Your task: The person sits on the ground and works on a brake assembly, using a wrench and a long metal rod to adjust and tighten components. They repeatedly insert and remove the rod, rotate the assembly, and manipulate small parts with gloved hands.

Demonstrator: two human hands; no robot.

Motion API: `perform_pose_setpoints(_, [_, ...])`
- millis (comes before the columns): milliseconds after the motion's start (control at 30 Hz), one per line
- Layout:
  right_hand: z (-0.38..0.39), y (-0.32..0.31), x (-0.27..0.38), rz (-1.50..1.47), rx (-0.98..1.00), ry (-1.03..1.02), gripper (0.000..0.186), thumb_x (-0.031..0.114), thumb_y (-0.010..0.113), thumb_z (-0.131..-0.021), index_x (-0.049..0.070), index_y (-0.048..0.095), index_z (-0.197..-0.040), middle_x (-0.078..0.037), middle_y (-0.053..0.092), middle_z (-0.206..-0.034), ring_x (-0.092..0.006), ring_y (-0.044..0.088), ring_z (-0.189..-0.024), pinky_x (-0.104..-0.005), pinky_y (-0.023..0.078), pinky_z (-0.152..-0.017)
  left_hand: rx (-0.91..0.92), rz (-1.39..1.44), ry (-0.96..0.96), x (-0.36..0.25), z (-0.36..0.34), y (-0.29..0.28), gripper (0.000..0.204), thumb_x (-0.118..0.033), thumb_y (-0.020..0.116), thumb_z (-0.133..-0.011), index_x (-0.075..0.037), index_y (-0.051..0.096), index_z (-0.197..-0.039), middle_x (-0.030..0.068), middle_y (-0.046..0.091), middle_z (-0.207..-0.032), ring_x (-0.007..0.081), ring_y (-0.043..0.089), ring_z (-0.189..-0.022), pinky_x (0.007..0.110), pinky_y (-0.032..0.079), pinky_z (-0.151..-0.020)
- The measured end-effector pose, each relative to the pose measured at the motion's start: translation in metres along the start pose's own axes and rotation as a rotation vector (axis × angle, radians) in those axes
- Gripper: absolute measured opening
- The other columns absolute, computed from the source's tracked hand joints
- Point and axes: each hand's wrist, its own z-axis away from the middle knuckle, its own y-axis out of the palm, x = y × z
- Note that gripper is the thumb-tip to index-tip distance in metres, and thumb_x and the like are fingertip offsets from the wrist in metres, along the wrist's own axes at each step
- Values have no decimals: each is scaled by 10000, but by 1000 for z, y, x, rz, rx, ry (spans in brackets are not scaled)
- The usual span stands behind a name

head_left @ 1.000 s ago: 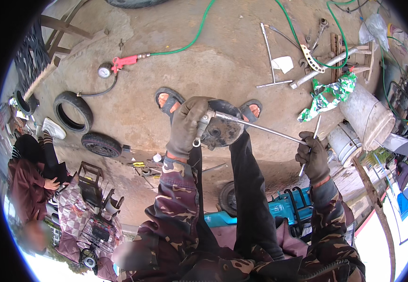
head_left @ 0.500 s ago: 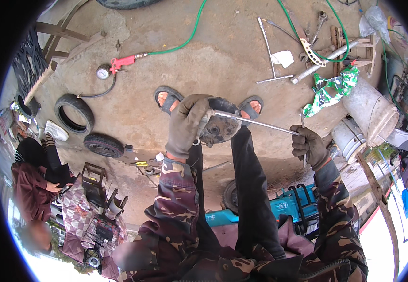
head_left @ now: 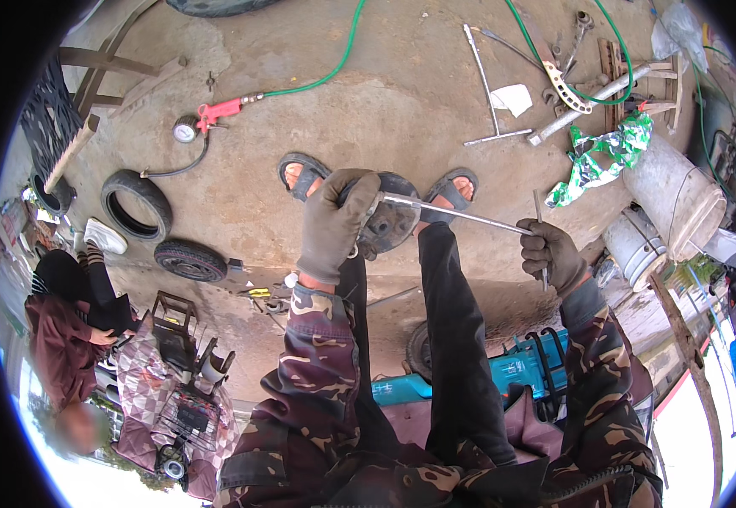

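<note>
My gloved left hand (head_left: 334,222) is closed on the side of a dark round metal part (head_left: 392,227) with a small ring, held over the space between my sandalled feet. A long T-handle metal rod (head_left: 461,213) runs from the part, beside my left thumb, to the right. My gloved right hand (head_left: 550,254) is wrapped round its crossbar, whose end sticks up above the fingers.
A red inflator gun with gauge (head_left: 220,113), tyres (head_left: 135,207), metal tools (head_left: 495,102), green plastic wrapping (head_left: 605,157) and metal buckets (head_left: 673,203) lie around me. A teal scooter (head_left: 525,372) is behind me. A seated person (head_left: 67,339) is at my left.
My right hand and the rod's handle have shifted leftward and slightly up, with the crossbar turning a little. My left hand and the round part moved only slightly.
</note>
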Motion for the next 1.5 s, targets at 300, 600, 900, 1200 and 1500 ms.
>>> perform_pose_setpoints(300, [-6, 25, 2, 247, -247, -232, 233, 196, 496, -1087, 42, 609, -1220, 81, 331, -657, -45, 267, -497, -243, 243, -461, -49, -13, 20, 1, 1, 2, 361, -313, 742, -1023, 40, 748, -1097, 26, 723, -939, 88, 630, -895, 274, 520, -823])
perform_pose_setpoints(600, [-25, 45, -11, 410, -340, -585, 209, 158, 497, -1057, 48, 629, -1177, 57, 358, -642, -63, 269, -476, -263, 251, -451, -123, 75, -69, 5, -4, 3, 395, -344, 719, -1034, 48, 758, -1013, 25, 699, -888, 100, 597, -843, 280, 495, -782])
perform_pose_setpoints(900, [-28, 71, -10, 484, -762, -681, 256, 325, 682, -1009, 75, 631, -986, 17, 530, -751, -41, 343, -505, -247, 242, -441, -169, -45, -2, 9, -4, 10, 414, -355, 682, -1048, 53, 748, -1026, 25, 672, -886, 112, 583, -851, 284, 486, -796])
perform_pose_setpoints(1200, [-30, 57, -27, 404, -858, -907, 294, 316, 729, -1015, 81, 624, -875, 8, 583, -733, -69, 510, -619, -255, 374, -544, -173, 135, -157, 29, -9, 22, 389, -347, 673, -1057, 36, 745, -1067, -13, 651, -894, 76, 558, -825, 248, 464, -752])
perform_pose_setpoints(1500, [-34, 64, -26, 561, -896, -779, 320, 312, 779, -976, 37, 645, -883, -20, 620, -760, -108, 569, -698, -293, 466, -668, -96, 108, -255, 36, -12, 14, 377, -378, 730, -1047, -1, 752, -1040, -38, 650, -882, 42, 544, -787, 231, 456, -702])
